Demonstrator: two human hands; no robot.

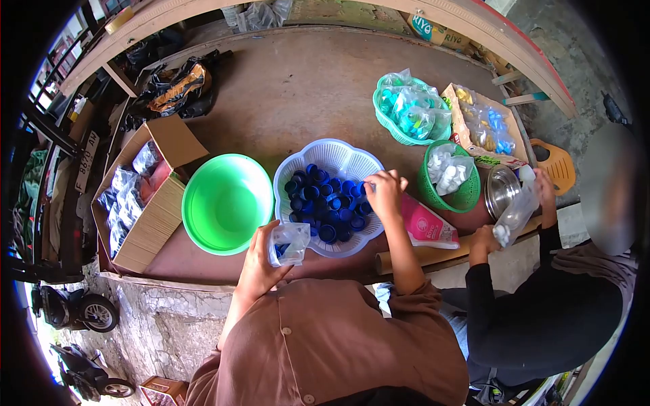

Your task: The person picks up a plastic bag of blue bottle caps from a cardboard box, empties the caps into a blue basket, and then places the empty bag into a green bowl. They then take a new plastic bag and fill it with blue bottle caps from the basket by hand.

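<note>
My left hand grips a clear plastic bag, with a few dark blue bottle caps showing through its side. The bag is held at the front left rim of a pale lavender plastic basket. Inside the basket lies a loose heap of blue bottle caps. Over the basket's right side is my right hand, its fingers bent and drawn together close to the caps; what they hold, if anything, is too small to make out.
Left of the basket stands a green basin, then a cardboard box of filled bags. To the right are a green basket, a turquoise basket, a steel bowl and a pink packet. A co-worker's hands hold a bag.
</note>
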